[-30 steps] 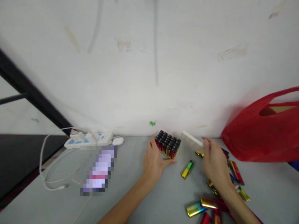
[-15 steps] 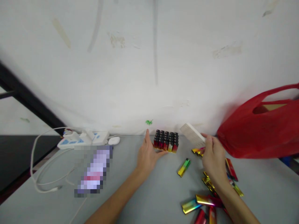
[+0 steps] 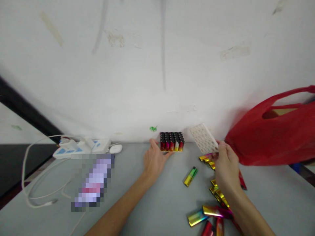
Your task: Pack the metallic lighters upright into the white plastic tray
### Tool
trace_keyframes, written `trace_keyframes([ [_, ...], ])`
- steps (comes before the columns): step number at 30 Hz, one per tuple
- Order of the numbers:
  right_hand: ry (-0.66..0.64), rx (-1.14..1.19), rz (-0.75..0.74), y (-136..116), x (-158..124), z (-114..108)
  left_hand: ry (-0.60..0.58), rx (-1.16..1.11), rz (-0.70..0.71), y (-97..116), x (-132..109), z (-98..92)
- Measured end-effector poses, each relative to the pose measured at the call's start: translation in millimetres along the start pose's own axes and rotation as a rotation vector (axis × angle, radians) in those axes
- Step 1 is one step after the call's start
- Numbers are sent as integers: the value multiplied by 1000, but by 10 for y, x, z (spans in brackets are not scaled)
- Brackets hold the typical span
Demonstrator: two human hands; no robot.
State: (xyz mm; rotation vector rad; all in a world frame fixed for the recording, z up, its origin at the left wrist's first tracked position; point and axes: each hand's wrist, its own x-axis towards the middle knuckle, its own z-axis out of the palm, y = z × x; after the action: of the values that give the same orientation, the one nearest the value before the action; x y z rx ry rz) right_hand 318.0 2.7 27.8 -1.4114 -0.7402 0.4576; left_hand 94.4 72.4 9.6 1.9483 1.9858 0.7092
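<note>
A block of upright lighters (image 3: pixel 171 141) with black tops and red-to-yellow bodies stands in tight rows near the wall. My left hand (image 3: pixel 155 159) grips it from the left, thumb along its front bottom edge and fingers at its left side. To the right, a white tray with rows of holes (image 3: pixel 203 139) is tilted up in my right hand (image 3: pixel 226 162), pinched at its lower right corner. Below this hand lie several loose shiny lighters (image 3: pixel 218 211). A single yellow-green lighter (image 3: pixel 190 177) rests between my two hands.
A red bag (image 3: pixel 273 137) stands at the right against the white wall (image 3: pixel 157 65). On the left are a power strip (image 3: pixel 81 147), white cables (image 3: pixel 26 177), a small white case (image 3: pixel 115 149) and a blurred-out phone (image 3: pixel 95 180) on the grey table (image 3: pixel 152 213).
The white tray has turned so that its holed face shows more. The lighter block now shows more of its front side. The whole view has shifted slightly.
</note>
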Motion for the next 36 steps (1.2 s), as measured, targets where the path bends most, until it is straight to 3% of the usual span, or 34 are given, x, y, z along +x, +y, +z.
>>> trace_keyframes([
  [9, -138, 268, 44, -69, -79, 77, -9, -53, -14, 19, 26, -62],
  [13, -304, 350, 60, -151, -253, 193, -2, -198, -6, -89, -81, -207],
  [16, -522, 301, 40, -226, -407, 252, -3, -393, 4, -263, -185, -343],
  [19, -747, 184, -13, -262, -525, 265, -152, -645, 1, -447, -250, -411],
  [22, -865, 46, -87, -268, -572, 234, -372, -852, -11, -582, -251, -412],
  [25, -946, -106, -207, -319, -552, 172, -503, -985, -9, -670, -225, -420],
  [31, -1079, -327, -295, -492, -487, 92, -571, -1025, 121, -728, -308, -518],
  [36, -1159, -366, -270, -417, -508, 93, -604, -871, 269, -687, -470, -528],
])
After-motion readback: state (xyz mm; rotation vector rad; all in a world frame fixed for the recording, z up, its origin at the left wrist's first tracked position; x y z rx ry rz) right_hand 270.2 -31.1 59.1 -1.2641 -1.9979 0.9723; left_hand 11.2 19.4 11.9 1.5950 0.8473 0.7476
